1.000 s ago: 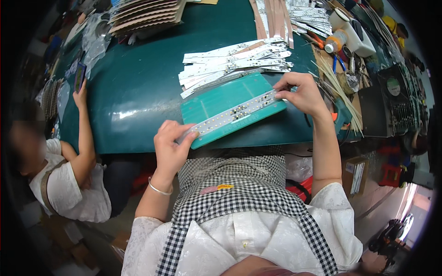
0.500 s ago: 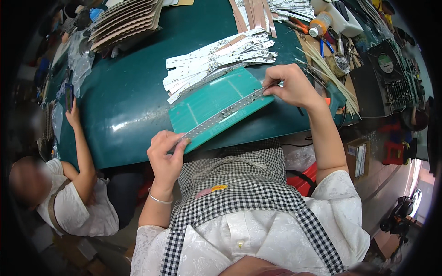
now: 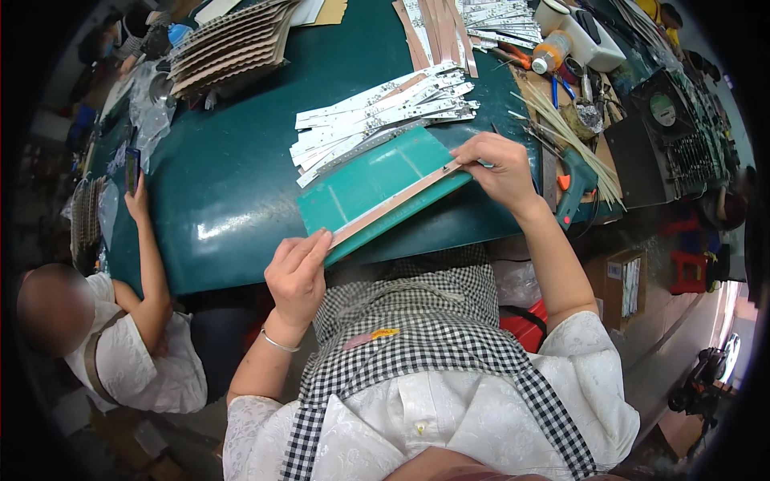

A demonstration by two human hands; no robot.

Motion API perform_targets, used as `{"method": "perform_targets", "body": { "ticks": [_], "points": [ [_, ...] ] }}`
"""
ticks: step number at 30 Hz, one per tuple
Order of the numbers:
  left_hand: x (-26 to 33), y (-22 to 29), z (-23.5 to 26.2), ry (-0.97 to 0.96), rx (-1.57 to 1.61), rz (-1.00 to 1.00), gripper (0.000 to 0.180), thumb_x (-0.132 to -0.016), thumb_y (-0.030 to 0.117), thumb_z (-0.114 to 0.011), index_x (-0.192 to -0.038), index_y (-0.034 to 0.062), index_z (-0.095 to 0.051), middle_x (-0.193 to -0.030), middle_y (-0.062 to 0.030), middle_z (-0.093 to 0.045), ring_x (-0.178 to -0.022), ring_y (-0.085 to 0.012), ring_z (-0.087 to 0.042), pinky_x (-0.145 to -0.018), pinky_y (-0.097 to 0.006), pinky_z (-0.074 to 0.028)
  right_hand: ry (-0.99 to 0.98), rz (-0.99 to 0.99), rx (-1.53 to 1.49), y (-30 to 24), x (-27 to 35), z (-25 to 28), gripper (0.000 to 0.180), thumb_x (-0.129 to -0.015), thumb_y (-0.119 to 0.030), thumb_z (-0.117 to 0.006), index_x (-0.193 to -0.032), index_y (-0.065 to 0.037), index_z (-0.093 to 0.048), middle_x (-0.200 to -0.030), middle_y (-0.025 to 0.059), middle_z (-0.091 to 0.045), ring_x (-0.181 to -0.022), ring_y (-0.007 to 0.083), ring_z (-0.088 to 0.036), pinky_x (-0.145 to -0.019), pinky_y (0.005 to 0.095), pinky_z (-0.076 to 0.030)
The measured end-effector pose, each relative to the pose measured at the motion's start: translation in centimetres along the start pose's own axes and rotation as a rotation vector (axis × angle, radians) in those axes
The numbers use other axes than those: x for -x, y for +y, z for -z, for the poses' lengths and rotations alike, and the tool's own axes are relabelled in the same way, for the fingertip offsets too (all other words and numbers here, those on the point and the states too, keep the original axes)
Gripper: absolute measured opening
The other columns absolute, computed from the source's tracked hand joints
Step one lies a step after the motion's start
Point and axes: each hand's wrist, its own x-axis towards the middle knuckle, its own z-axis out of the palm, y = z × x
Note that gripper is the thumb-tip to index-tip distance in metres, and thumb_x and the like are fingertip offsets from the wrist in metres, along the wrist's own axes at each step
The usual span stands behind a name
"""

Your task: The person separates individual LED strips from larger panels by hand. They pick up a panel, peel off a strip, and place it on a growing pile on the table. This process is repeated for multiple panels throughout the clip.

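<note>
My left hand [image 3: 297, 276] pinches the near left end of a long narrow circuit board strip [image 3: 395, 204]. At its far right end, my right hand [image 3: 501, 170] grips the same strip between thumb and fingers. A plain brownish face of the strip shows, with a pale line along its far edge. Beneath it lies a flat green board [image 3: 373, 172], tilted on the table near its front edge. Just beyond the board is a loose pile of white circuit board strips [image 3: 377, 112], a few brownish faces among them.
The dark green table [image 3: 233, 168] carries stacked corrugated sheets [image 3: 233, 48] at back left and more strips [image 3: 437, 36] at the back. Right are an orange-capped bottle [image 3: 552, 53], a glue gun [image 3: 576, 186], pliers and thin sticks. A co-worker [image 3: 132, 345] sits left, holding a phone [image 3: 132, 168].
The strip has turned over: its dotted metallic face showed before, its brownish face shows now. Both hands still hold its ends; the view has shifted slightly.
</note>
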Motion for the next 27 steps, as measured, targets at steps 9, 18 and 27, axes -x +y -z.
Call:
{"method": "perform_targets", "body": {
  "ticks": [9, 18, 27],
  "points": [
    [-3.7, -0.8, 1.2, 0.099, 0.257, 0.262, 0.022, -0.072, -0.01, -0.068, -0.091, 0.0018, -0.072, -0.079, -0.0116, -0.069, -0.066, -0.0185, -0.063, -0.06, -0.027, -0.048, 0.068, -0.332, -0.16, -0.7, -1.8, 1.4, 0.012, -0.07, 0.005, -0.07, -0.081, 0.001, -0.069, -0.075, 0.0054, -0.066, -0.07, 0.0112, -0.063, -0.063, 0.0235, -0.05],
    [-9.6, -10.6, -5.3, 0.216, 0.494, 0.49, 0.012, -0.079, -0.002, -0.068, -0.09, 0.0005, -0.072, -0.084, -0.0078, -0.071, -0.072, -0.01, -0.063, -0.065, -0.022, -0.049, 0.164, -0.428, -0.186, 6.0, -8.9, -1.6, 0.016, -0.069, -0.006, -0.076, -0.084, -0.001, -0.071, -0.071, 0.0047, -0.068, -0.064, 0.0085, -0.06, -0.061, 0.0239, -0.047],
    [-9.4, -13.2, -8.1, -0.103, 0.006, 0.249, 0.022, -0.074, 0.013, -0.073, -0.095, 0.0068, -0.072, -0.113, -0.0096, -0.066, -0.113, -0.0323, -0.056, -0.096, -0.04, -0.044, 0.207, -0.212, 0.527, 7.5, -6.0, -1.7, 0.044, -0.066, -0.015, -0.08, -0.106, -0.006, -0.066, -0.112, 0.0119, -0.062, -0.101, 0.0293, -0.057, -0.084, 0.0349, -0.049]
  ]
}}
